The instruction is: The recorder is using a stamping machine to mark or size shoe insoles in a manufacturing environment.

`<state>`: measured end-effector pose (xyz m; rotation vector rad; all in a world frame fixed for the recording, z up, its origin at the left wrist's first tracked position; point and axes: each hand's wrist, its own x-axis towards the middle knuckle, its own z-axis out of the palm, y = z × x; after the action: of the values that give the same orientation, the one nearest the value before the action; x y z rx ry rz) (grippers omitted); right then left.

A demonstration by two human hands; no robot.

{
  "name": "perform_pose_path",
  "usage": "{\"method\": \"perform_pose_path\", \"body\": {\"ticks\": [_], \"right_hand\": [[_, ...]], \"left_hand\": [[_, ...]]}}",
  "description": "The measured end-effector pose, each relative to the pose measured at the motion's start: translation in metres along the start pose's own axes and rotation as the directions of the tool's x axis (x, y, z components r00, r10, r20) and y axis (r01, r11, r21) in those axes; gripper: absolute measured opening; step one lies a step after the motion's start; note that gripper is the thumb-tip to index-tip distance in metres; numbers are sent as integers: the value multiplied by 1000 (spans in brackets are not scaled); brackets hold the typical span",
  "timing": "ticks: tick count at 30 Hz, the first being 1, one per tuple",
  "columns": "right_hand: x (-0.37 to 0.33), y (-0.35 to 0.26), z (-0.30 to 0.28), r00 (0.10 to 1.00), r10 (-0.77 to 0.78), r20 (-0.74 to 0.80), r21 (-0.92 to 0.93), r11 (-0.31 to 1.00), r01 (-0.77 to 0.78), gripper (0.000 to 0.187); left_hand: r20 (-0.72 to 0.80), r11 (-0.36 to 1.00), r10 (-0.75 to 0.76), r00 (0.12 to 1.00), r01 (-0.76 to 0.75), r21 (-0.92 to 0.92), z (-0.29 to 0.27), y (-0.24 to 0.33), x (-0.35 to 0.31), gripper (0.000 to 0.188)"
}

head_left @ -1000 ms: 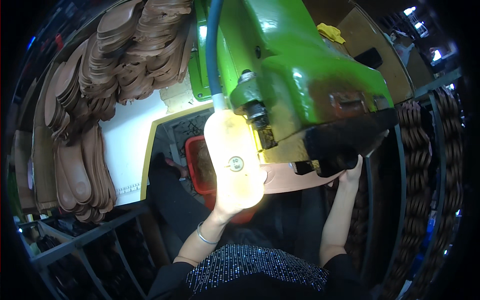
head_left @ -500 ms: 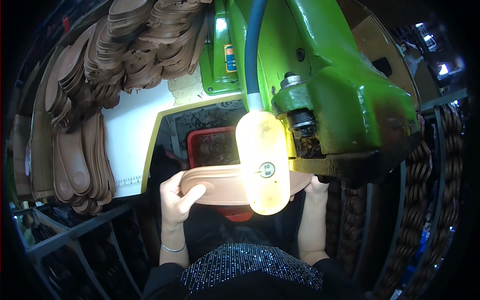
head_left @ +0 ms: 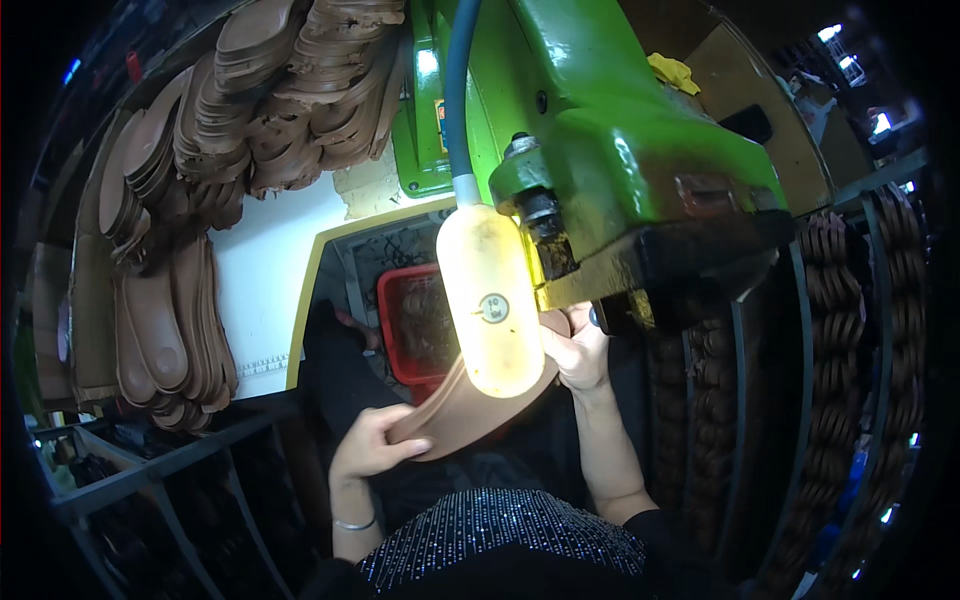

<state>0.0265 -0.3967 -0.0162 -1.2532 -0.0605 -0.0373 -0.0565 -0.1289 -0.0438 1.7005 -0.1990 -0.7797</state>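
A brown shoe sole (head_left: 455, 425) slants between my two hands, lower at the left and higher at the right. My left hand (head_left: 378, 445) is closed on its near-left end, thumb on top. At the other end my right hand (head_left: 582, 352) grips it, just under the head of a green machine (head_left: 640, 190). A glowing oblong lamp (head_left: 488, 350) hangs on a dark hose and hides the middle of the sole.
Several piles of brown soles (head_left: 165, 310) lie on the white worktop (head_left: 270, 240) at left. A red basket (head_left: 388, 320) stands below the table's cutout. Metal racks (head_left: 150, 465) flank me, the right one filled with soles (head_left: 825, 390).
The sole has swung from level to slanted: its left end came down toward me and its right end rose to the machine head. Both hands moved with it. The whole view has shifted slightly.
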Motion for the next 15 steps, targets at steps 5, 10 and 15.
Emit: {"method": "perform_pose_path", "body": {"ticks": [5, 10, 15], "right_hand": [[-13, 12, -3, 998, -59, 0, -136, 989, 59, 42], [-89, 35, -29, 997, 72, -32, -233, 969, -78, 65], [-175, 34, -63, 859, 512, -4, -238, 834, -498, 50]], "left_hand": [[-437, 872, 359, 824, -464, -159, 55, 64, 89, 27], [-519, 885, 349, 781, -456, -91, 78, 68, 118, 20], [-505, 851, 375, 777, -505, -145, 84, 71, 113, 19]]}}
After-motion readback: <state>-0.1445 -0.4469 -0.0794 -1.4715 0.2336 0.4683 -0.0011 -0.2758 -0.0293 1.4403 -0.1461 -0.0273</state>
